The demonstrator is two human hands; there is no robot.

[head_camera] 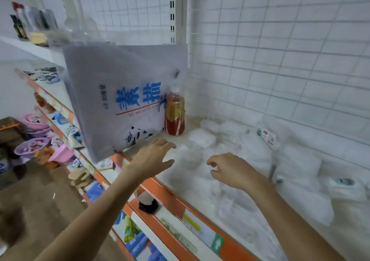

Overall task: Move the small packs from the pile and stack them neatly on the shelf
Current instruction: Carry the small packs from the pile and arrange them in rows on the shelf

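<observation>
A loose pile of small clear plastic packs [236,140] lies on the white shelf [192,182], spreading from the middle to the right; the image is blurred by motion. My left hand [154,157] hovers above the shelf's front left part with fingers spread, holding nothing. Just left of the pile's near packs, my right hand [230,169] hangs with fingers loosely curled, and I cannot see anything held in it. One small pack [191,156] lies between the two hands.
A large grey bag with blue characters [120,100] stands at the shelf's left, a brown-and-red bottle [174,116] beside it. White wire grid [280,50] backs the shelf. Its front edge is orange [166,198]. Lower shelves with goods and pink basins [36,134] lie left.
</observation>
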